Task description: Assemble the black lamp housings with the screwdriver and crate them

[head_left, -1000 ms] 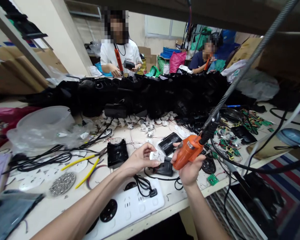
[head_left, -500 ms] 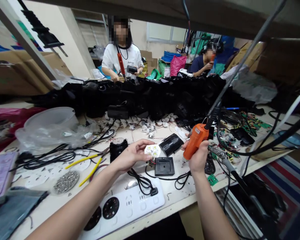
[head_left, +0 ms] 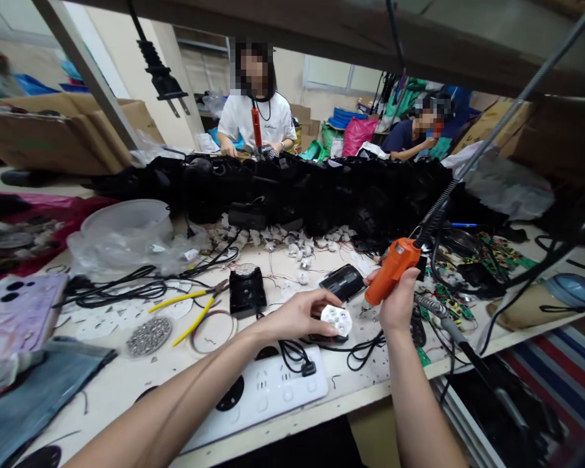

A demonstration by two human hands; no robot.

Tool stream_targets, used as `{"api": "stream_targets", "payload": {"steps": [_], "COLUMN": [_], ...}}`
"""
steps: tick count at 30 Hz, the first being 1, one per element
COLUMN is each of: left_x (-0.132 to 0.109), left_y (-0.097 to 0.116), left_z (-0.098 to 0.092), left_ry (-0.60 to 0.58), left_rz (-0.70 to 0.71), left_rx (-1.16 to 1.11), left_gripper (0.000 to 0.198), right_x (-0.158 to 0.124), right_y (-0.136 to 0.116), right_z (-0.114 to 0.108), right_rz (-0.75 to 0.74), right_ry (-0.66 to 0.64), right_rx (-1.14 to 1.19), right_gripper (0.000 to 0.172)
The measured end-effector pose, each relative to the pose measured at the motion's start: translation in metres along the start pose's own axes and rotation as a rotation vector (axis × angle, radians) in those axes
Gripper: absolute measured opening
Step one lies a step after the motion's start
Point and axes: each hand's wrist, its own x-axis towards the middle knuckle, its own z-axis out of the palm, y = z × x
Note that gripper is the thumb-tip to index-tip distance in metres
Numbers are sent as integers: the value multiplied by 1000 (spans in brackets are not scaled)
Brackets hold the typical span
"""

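My left hand (head_left: 299, 316) pinches a small round white LED disc (head_left: 336, 320) just above a black square housing (head_left: 327, 337) on the bench. My right hand (head_left: 398, 303) is wrapped round an orange electric screwdriver (head_left: 392, 270), tilted, its tip down near the disc and its coiled cable running up to the right. Another black housing (head_left: 344, 283) lies just behind the disc.
A white power strip (head_left: 258, 393) lies at the bench's front edge. Yellow-handled pliers (head_left: 195, 305), a pile of screws (head_left: 149, 336), black cables and a black round part (head_left: 246, 290) sit left. Black parts are heaped along the back; green circuit boards (head_left: 487, 244) right. Two people work behind.
My left hand has carried the white disc down and to the right onto the black housing. My right hand with the screwdriver has stayed close beside it. The camera view shifted left.
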Motion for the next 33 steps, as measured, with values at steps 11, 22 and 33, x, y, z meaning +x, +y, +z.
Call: {"api": "stream_targets", "payload": {"steps": [11, 22, 33], "left_x": [3, 1, -2], "left_y": [-17, -16, -17], "left_z": [1, -5, -6], "left_ry": [69, 142, 65], "left_rz": [106, 141, 155], "left_rx": [510, 510, 479], "left_gripper": [44, 38, 49], "right_x": [-16, -13, -35], "right_y": [-15, -31, -35], "right_z": [-7, -15, -37], "right_rz": [41, 44, -38], "right_ry": [-59, -135, -201], "right_rx": [98, 143, 61], "right_gripper": [78, 77, 54]}}
